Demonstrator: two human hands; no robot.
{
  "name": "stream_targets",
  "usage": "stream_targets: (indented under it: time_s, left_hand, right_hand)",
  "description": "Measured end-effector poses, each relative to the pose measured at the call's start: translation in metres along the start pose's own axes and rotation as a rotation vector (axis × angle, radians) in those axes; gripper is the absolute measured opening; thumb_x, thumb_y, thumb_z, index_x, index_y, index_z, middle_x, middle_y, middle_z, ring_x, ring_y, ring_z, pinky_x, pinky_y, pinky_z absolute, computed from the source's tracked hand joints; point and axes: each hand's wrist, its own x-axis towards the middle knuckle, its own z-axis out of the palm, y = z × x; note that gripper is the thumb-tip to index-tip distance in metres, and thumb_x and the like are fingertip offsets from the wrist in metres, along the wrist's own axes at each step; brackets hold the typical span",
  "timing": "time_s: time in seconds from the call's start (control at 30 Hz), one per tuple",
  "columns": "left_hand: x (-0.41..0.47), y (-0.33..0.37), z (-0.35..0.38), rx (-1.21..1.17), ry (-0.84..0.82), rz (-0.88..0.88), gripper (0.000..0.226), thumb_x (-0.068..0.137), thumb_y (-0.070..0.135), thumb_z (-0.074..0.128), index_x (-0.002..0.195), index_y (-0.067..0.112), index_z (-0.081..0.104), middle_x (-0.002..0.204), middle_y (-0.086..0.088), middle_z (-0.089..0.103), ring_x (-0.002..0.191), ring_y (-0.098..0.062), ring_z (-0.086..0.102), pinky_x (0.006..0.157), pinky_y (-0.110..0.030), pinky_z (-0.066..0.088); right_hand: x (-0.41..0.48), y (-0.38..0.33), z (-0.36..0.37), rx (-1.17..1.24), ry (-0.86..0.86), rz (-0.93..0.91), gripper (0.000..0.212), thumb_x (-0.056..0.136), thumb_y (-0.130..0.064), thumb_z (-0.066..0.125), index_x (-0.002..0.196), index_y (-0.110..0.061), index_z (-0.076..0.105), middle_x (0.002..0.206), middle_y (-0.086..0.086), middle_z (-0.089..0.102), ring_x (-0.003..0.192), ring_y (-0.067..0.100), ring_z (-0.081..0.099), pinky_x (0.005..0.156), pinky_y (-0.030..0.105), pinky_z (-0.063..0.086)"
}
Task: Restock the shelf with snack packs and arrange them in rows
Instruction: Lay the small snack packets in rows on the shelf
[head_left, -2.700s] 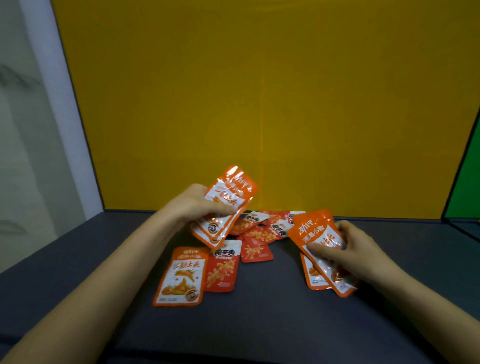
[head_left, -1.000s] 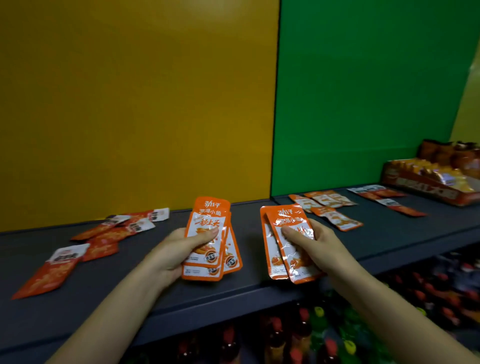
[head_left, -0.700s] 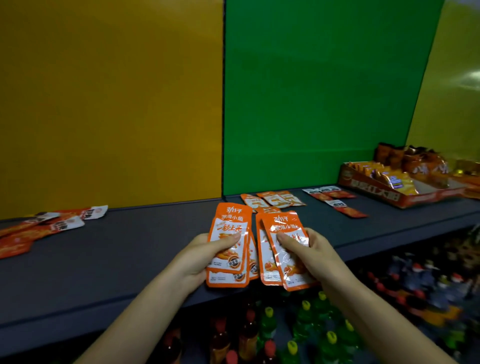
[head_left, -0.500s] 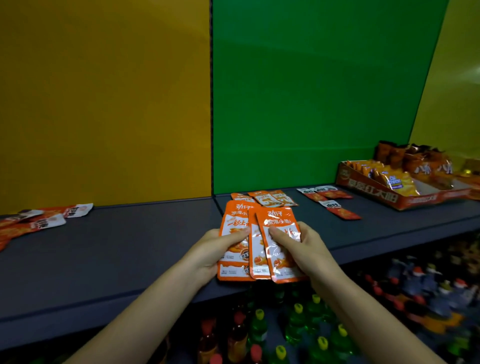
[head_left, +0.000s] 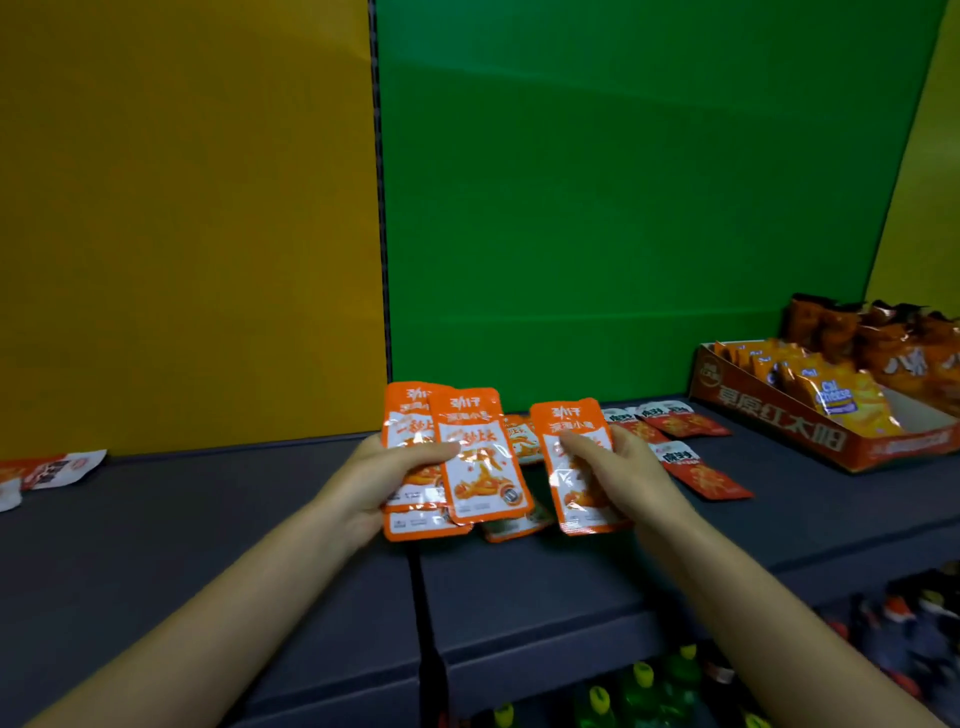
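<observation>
left hand (head_left: 387, 480) gripped fanned snack packs (head_left: 480, 457) | right hand (head_left: 623, 467) pinched single pack (head_left: 574, 436) | cardboard tray (head_left: 779, 410) held cheese bags (head_left: 831, 389)

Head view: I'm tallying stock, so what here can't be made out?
All in the head view:
- Fanned packs in the left hand: their overlap hides the count.
- Right pack in the right hand: fingers cover its print.
- Loose pack on the shelf: mostly behind the held ones.
- White-ended packs: cut by the left edge.
- Bottles below: dark, blurred, cut by the shelf lip.
</observation>
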Motion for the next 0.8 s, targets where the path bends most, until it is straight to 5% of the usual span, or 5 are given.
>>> stream_targets:
  time_s: [0.13,0.27,0.4,0.6,0.8]
  left_hand:
    - [0.014,0.002,-0.007,0.015,0.062,-0.070,0.011,0.076,0.005,0.070,0.083,0.010,0.063,0.058,-0.006,0.072,0.048,-0.018,0.069,0.042,-0.029,0.056]
    - [0.023,-0.004,-0.004,0.023,0.112,-0.094,0.015,0.075,0.008,0.073,0.087,0.010,0.064,0.064,-0.008,0.074,0.052,-0.021,0.070,0.045,-0.030,0.056]
    - [0.025,-0.009,-0.005,-0.013,0.161,-0.098,0.016,0.075,0.008,0.072,0.089,0.009,0.064,0.065,-0.010,0.074,0.052,-0.022,0.070,0.044,-0.030,0.056]
    - [0.023,-0.013,-0.005,-0.004,0.205,-0.088,0.016,0.076,0.010,0.071,0.090,0.010,0.063,0.067,-0.010,0.074,0.052,-0.023,0.070,0.044,-0.030,0.056]
    - [0.020,-0.014,0.003,0.011,0.202,-0.066,0.019,0.076,0.011,0.070,0.093,0.012,0.062,0.068,-0.008,0.075,0.054,-0.021,0.071,0.045,-0.029,0.056]
  right_hand:
    - [0.033,0.013,-0.006,-0.099,-0.105,0.167,0.012,0.091,-0.025,0.053,0.084,-0.015,0.050,0.059,-0.002,0.054,0.049,0.011,0.048,0.050,0.025,0.038]
    - [0.052,0.023,0.005,-0.175,-0.187,0.131,0.017,0.089,-0.027,0.058,0.098,-0.012,0.054,0.080,0.001,0.062,0.067,0.014,0.057,0.065,0.030,0.046]
    - [0.049,0.029,0.011,-0.463,-0.139,-0.019,0.033,0.091,-0.032,0.055,0.115,-0.009,0.054,0.109,0.005,0.062,0.105,0.024,0.060,0.087,0.030,0.044]
    - [0.048,0.034,0.009,-0.539,-0.130,-0.075,0.036,0.091,-0.037,0.053,0.115,-0.012,0.043,0.114,0.005,0.058,0.105,0.024,0.055,0.075,0.026,0.036]
    - [0.045,0.038,0.005,-0.666,-0.094,-0.184,0.041,0.091,-0.041,0.050,0.121,-0.012,0.044,0.125,0.004,0.042,0.118,0.023,0.039,0.098,0.033,0.034]
